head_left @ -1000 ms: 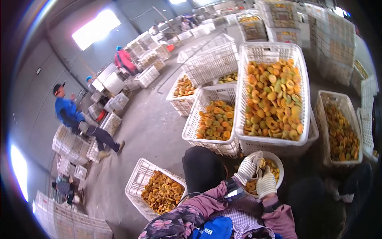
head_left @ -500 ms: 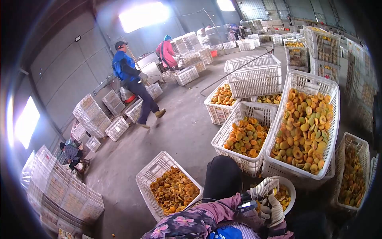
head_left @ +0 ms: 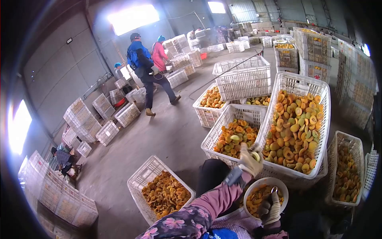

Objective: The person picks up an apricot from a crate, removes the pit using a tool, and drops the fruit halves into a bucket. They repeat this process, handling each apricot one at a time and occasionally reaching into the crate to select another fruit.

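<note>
My left hand, in a pale work glove, reaches over the near rim of a white crate of orange fruit halves. A greenish apricot-like fruit half sits between its fingers. Lower down, my gloved right hand is closed around a small tool with a shiny metal loop; its handle is hidden in the grip. That hand is at the near edge of a white bucket with cut fruit inside. Beside the left hand, a large crate holds green and orange fruit halves.
A crate of darker, shrivelled fruit pieces stands on the floor at left, another fruit crate at right. Stacked crates lie beyond. A person in blue walks on the concrete floor; a person in pink is farther back.
My left hand has moved from the bucket, beside the right hand, up and left to the crate. The right hand stays by the bucket. The person in blue has stepped right.
</note>
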`<state>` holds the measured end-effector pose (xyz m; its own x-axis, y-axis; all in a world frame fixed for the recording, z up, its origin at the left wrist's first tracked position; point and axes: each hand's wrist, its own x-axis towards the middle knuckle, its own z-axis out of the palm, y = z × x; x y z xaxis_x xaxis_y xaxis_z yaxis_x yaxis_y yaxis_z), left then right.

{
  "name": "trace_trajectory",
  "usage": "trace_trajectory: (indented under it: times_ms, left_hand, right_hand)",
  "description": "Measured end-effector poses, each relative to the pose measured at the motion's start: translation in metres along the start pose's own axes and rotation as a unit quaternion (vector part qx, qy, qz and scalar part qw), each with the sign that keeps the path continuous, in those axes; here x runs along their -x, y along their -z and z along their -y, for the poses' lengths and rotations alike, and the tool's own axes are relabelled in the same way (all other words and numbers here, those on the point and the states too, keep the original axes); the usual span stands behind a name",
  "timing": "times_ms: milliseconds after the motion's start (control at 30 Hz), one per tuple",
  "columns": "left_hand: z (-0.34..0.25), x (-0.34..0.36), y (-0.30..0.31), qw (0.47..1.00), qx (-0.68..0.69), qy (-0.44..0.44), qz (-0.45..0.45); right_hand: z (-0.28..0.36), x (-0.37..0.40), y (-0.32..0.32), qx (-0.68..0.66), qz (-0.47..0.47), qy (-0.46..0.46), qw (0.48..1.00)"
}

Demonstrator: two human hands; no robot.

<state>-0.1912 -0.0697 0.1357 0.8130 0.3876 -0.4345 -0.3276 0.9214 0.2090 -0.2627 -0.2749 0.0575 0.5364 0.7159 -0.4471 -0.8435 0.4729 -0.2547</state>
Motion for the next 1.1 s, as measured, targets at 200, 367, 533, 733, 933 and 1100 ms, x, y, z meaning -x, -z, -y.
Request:
trace_trajectory:
  times_ms: [200,367,533,733,933,1100]
  left_hand:
    - [0.068,-0.013,0.088,0.968,-0.177,0.132,0.121]
    - [0.078,0.012,0.111,0.926,-0.224,0.242,0.186]
    - [0.075,0.022,0.098,0.934,-0.336,0.106,0.061]
    - [0.075,0.025,0.102,0.912,-0.400,0.062,0.067]
    - [0.065,0.023,0.111,0.664,-0.706,-0.099,0.225]
    - [0.061,-0.002,0.132,0.818,-0.512,0.135,0.225]
  right_hand:
    - [-0.016,-0.048,0.035,0.365,-0.073,0.308,0.876]
    - [-0.017,-0.041,0.060,0.754,-0.153,0.320,0.553]
    - [-0.014,-0.033,0.016,0.603,-0.206,0.248,0.730]
    - [-0.012,-0.024,0.004,0.637,-0.206,0.239,0.703]
    - [-0.037,-0.048,0.050,0.598,-0.095,0.351,0.714]
    - [-0.026,-0.033,0.029,0.326,-0.037,0.273,0.904]
